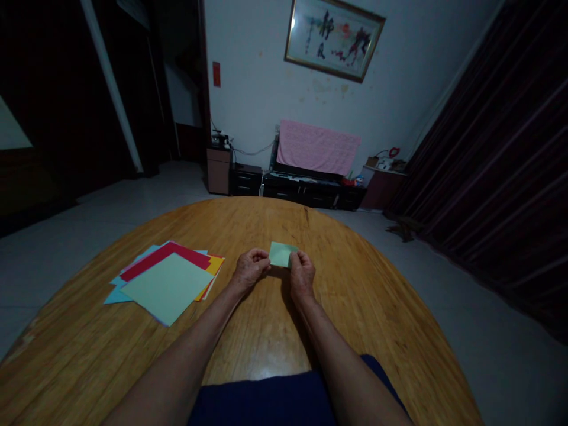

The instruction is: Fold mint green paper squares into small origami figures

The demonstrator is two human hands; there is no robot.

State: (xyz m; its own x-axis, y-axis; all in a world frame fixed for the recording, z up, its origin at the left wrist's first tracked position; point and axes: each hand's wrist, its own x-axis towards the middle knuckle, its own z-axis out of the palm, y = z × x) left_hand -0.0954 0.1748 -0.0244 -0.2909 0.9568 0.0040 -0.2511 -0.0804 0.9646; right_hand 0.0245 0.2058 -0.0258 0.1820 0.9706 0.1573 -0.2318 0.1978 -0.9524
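Observation:
A small pale green piece of paper [281,254] is held up a little over the round wooden table [355,307]. My right hand [302,273] pinches its right edge, thumb in front. At its lower left corner, the fingertips of my left hand [252,267] are pressed together on the paper. Whether the paper is folded in layers is too small to tell.
Left of my hands lies a fanned stack of coloured sheets, a pale green sheet [168,287] on top and a red sheet [151,260] under it. Beyond the table stand a low dark cabinet [288,190] and a pink cloth [317,147] over a screen-like object.

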